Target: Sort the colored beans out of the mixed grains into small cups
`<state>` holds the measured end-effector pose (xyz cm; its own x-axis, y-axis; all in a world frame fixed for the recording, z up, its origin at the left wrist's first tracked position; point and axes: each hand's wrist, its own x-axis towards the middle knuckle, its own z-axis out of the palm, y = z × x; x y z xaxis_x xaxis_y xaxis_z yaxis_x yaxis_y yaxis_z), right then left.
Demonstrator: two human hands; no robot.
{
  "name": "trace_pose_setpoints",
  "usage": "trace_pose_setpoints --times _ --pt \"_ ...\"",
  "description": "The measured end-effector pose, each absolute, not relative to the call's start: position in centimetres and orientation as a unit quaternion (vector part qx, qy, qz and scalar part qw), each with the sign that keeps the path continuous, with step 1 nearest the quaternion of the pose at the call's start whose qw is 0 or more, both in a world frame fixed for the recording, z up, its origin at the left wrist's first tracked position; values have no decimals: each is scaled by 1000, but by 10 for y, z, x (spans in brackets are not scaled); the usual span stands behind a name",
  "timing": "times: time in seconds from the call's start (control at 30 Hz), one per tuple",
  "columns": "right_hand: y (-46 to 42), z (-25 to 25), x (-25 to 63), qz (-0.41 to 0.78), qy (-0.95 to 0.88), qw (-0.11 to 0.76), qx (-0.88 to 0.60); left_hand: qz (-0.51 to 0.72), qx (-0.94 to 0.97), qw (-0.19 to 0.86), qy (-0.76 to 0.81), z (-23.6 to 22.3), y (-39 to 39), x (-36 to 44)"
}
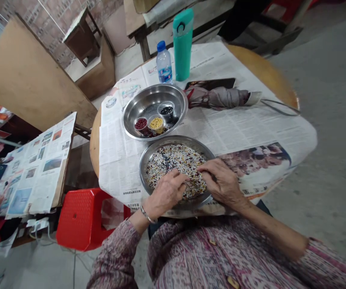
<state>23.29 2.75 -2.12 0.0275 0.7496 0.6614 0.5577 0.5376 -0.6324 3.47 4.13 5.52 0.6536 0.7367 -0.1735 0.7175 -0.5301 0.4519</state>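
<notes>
A round steel pan (145, 154) holds a spread mix of white, yellow, dark red and black grains or beans (173, 160). My left hand (168, 190) is over the pan's near left part, its fingers bent and pinched together low at the mix. From the right, my right hand (221, 182) reaches over the rim, thumb and fingers curled closed above the mix. Whatever the fingertips hold is too small to see. Just beyond stands a deeper steel basin (139, 102) with three small cups: red beans (141, 123), yellow beans (156, 123) and black beans (167, 110).
Newspaper (203, 124) covers the round table. A water bottle (164, 64), a teal flask (183, 46), a phone (210, 83) and a folded umbrella (221, 97) lie or stand beyond the basin. A red stool (79, 218) is at the left, near another newspaper-covered table (45, 164) and a person's arm.
</notes>
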Motion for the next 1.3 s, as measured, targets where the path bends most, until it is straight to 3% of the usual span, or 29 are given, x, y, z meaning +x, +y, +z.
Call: trace_pose_setpoints --times 0.33,0.53,0.83,1.03,1.3 --pt "29 -18 233 60 -700 534 -471 -39 912 163 375 51 22 33" --pt "28 -20 234 91 -686 538 -482 30 856 73 511 46 41 34" --pt "28 -21 235 126 -671 536 -496 84 823 186 530 38 68 46" --pt "29 -20 234 114 -675 532 -499 141 784 338 500 43 84 67" --pt "29 -18 234 128 -668 539 -497 227 818 268 456 39 100 62"
